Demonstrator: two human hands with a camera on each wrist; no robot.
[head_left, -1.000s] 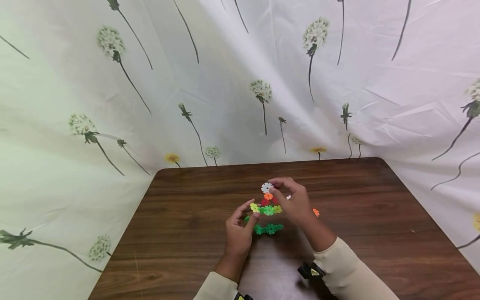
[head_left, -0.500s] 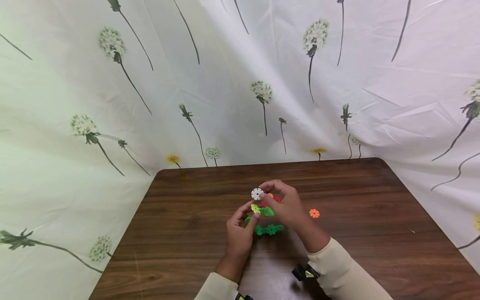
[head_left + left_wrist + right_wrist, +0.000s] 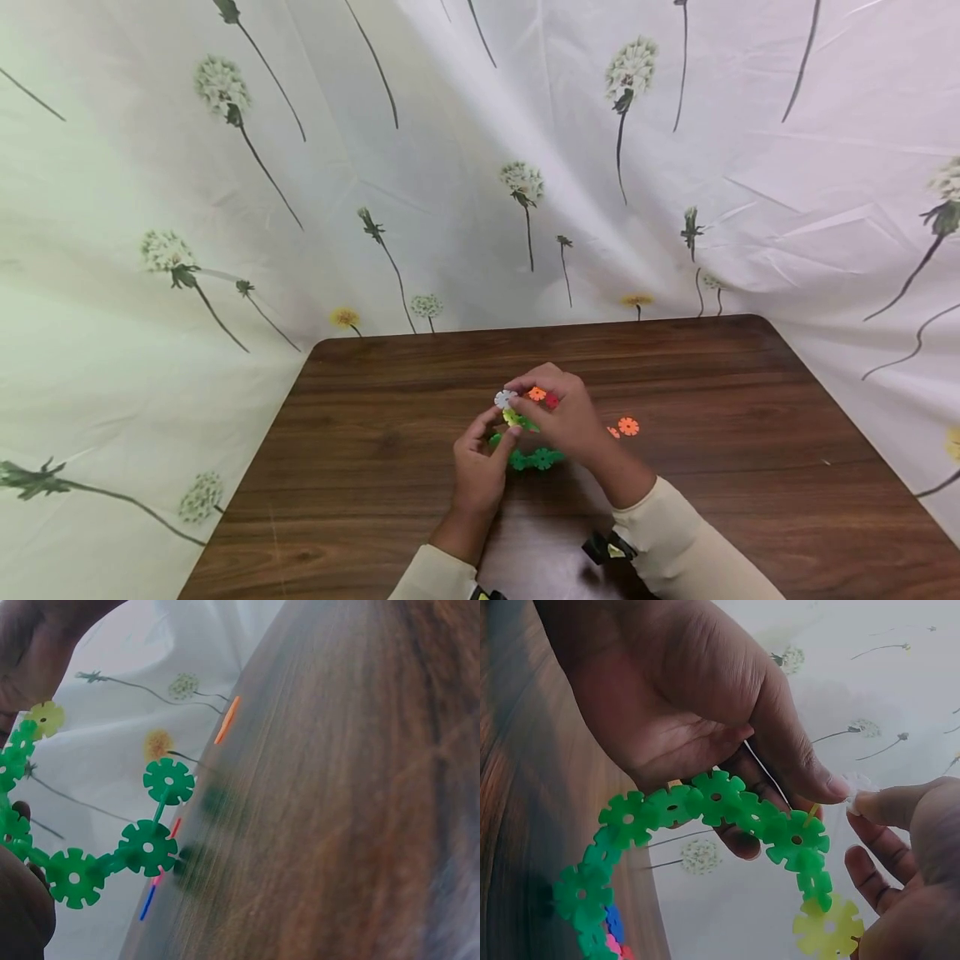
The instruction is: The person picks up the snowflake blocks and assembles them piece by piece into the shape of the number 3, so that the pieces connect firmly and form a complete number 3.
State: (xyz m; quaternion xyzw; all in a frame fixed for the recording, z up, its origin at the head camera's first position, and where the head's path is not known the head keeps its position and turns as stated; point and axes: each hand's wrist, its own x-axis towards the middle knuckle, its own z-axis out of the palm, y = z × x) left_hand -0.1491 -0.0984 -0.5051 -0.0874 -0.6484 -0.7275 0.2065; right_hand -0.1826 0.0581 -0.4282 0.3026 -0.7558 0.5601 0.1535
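Note:
A curved chain of green notched plastic discs (image 3: 582,892), interlocking snowflake pieces, hangs between my hands, with a yellow disc (image 3: 826,927) at one end. In the head view my left hand (image 3: 480,471) pinches this chain by its left side near the yellow piece. My right hand (image 3: 566,417) pinches a white notched disc (image 3: 504,400) between thumb and fingertips, right above the yellow one. The right wrist view has the left thumb's tip beside the small visible edge of the white disc. Part of the chain is hidden behind the fingers in each view.
Behind my right hand show an orange disc (image 3: 537,392) and a red disc (image 3: 552,401). Two more orange discs lie on the brown wooden table (image 3: 360,467) to the right, the larger (image 3: 628,427) flat. A dandelion-print cloth (image 3: 450,167) hangs behind the table's back edge.
My right hand has moved left and slightly down, bringing the white disc to the yellow piece. The left hand stays nearly still. Orange discs at right have come out from behind the right arm.

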